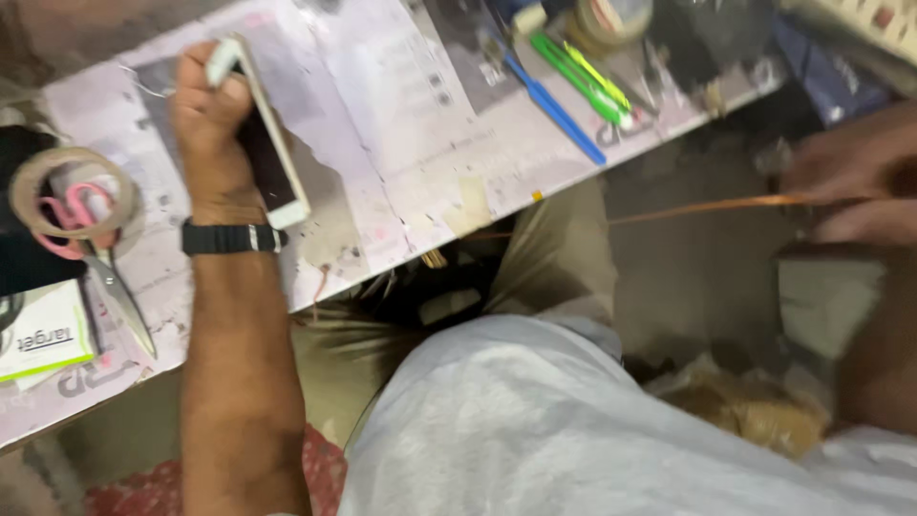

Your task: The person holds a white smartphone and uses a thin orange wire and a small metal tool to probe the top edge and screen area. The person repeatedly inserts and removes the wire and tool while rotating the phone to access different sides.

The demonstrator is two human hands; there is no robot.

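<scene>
My left hand rests on the paper-covered workbench, closed around a small white object; a black band sits on that wrist. A white smartphone lies on the bench right beside this hand. My right hand is blurred at the right edge, off the bench, with fingers pinched on a thin copper-coloured wire that stretches leftward toward the bench edge.
A roll of tape and pink-handled scissors lie at the bench's left end, near a white and green booklet. Blue and green tools and another tape roll sit at the far end. My grey-clothed lap fills the foreground.
</scene>
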